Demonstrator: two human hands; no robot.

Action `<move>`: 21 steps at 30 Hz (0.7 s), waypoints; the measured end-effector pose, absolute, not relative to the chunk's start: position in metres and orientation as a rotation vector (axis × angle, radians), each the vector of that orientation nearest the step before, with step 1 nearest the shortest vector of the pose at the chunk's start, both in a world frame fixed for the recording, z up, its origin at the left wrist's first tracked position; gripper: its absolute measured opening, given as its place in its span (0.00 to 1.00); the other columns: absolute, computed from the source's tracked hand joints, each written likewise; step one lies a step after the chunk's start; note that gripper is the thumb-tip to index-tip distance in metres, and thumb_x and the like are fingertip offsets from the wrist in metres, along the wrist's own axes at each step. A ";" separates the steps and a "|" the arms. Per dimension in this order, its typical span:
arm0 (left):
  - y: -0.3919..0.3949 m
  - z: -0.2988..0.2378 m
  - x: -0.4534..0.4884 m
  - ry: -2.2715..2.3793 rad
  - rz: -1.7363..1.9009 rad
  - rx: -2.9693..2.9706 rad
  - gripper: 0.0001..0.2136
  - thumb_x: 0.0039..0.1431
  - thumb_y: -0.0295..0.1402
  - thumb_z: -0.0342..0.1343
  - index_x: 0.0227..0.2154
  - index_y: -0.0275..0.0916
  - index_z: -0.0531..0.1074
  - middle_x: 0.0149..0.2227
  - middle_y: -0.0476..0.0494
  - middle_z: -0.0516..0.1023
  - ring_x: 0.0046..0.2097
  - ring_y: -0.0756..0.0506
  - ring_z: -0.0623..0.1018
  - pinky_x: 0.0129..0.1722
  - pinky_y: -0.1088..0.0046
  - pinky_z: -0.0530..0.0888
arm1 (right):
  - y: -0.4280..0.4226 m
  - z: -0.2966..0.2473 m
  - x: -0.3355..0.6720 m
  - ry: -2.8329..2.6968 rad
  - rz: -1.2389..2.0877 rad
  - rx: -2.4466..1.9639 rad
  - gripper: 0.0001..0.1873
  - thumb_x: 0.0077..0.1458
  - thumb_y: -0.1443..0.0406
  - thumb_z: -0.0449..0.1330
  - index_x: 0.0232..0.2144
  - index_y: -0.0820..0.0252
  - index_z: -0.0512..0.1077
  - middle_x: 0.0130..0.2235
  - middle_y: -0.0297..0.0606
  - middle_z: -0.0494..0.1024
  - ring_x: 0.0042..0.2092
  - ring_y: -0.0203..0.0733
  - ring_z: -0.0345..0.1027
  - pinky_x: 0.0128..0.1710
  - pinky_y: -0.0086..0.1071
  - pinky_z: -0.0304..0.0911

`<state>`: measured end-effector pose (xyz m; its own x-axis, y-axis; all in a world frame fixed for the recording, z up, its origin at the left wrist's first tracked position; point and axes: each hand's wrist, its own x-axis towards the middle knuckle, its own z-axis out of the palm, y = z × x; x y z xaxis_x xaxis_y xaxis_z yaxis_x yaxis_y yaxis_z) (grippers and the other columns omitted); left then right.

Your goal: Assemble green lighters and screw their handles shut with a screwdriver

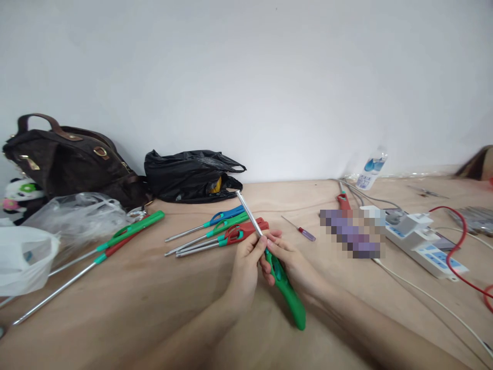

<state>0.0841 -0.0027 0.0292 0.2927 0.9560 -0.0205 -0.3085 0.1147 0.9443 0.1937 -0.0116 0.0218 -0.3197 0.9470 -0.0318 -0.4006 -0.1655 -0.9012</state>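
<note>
Both my hands meet on one long-necked lighter (287, 293) with a green handle and a silver metal tube, tilted with its tube pointing up and away. My left hand (248, 257) is closed round it where tube and handle join, thumb along the top. My right hand (287, 257) grips the front of the handle, its thumb beside the left one. Behind my hands lie several more such lighters, among them a blue one (227, 215), a green one (229, 224) and a red one (242, 232). A small screwdriver (305, 234) rests right of them.
At left are a dark handbag (77, 159), a black plastic bag (185, 177), a white bag (26, 257) and a green lighter (134, 228). On the right stand a power strip (435, 259) with plugs, a red cable (458, 252) and a tilted bottle (372, 169).
</note>
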 end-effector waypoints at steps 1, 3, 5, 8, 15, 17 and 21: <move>-0.003 0.030 0.085 0.778 1.089 1.049 0.21 0.56 0.46 0.57 0.45 0.33 0.75 0.13 0.56 0.62 0.13 0.53 0.65 0.12 0.81 0.65 | -0.012 0.022 0.193 -1.032 1.670 -0.801 0.21 0.51 0.49 0.62 0.33 0.60 0.66 0.19 0.27 0.68 0.17 0.30 0.60 0.17 0.23 0.55; -0.005 0.033 0.086 0.754 1.087 1.066 0.22 0.57 0.47 0.56 0.45 0.33 0.75 0.13 0.54 0.66 0.13 0.52 0.66 0.12 0.80 0.66 | -0.014 0.024 0.191 -1.045 1.629 -0.835 0.21 0.51 0.48 0.61 0.30 0.59 0.65 0.17 0.26 0.66 0.15 0.29 0.56 0.14 0.22 0.51; -0.005 0.037 0.086 0.748 1.105 1.091 0.21 0.56 0.47 0.57 0.43 0.33 0.76 0.18 0.49 0.72 0.13 0.52 0.68 0.13 0.79 0.66 | -0.016 0.027 0.190 -1.078 1.586 -0.855 0.22 0.52 0.46 0.60 0.29 0.59 0.65 0.15 0.24 0.64 0.14 0.29 0.52 0.12 0.22 0.47; -0.005 0.041 0.086 0.766 1.143 1.108 0.19 0.55 0.47 0.58 0.38 0.34 0.77 0.27 0.43 0.78 0.15 0.53 0.68 0.14 0.79 0.65 | -0.019 0.032 0.192 -1.162 1.564 -0.888 0.24 0.53 0.44 0.57 0.31 0.59 0.65 0.15 0.24 0.63 0.14 0.29 0.50 0.12 0.22 0.47; 0.003 0.035 0.085 0.761 1.228 1.143 0.12 0.56 0.40 0.59 0.31 0.35 0.80 0.37 0.40 0.81 0.40 0.44 0.77 0.42 0.73 0.72 | -0.015 0.033 0.200 -1.334 1.435 -1.039 0.28 0.54 0.39 0.51 0.27 0.57 0.62 0.19 0.25 0.60 0.18 0.30 0.51 0.15 0.26 0.51; 0.006 0.034 0.084 0.771 1.243 1.162 0.12 0.55 0.40 0.59 0.32 0.35 0.80 0.39 0.40 0.80 0.41 0.44 0.76 0.41 0.73 0.71 | -0.013 0.032 0.202 -1.392 1.343 -1.041 0.29 0.55 0.39 0.50 0.24 0.58 0.61 0.20 0.27 0.60 0.20 0.31 0.52 0.18 0.27 0.51; 0.010 0.038 0.080 0.787 1.271 1.127 0.13 0.53 0.41 0.61 0.33 0.34 0.80 0.38 0.40 0.80 0.35 0.45 0.75 0.30 0.75 0.68 | -0.010 0.031 0.205 -1.472 1.272 -1.010 0.26 0.57 0.42 0.51 0.28 0.59 0.64 0.23 0.28 0.59 0.23 0.32 0.51 0.21 0.28 0.49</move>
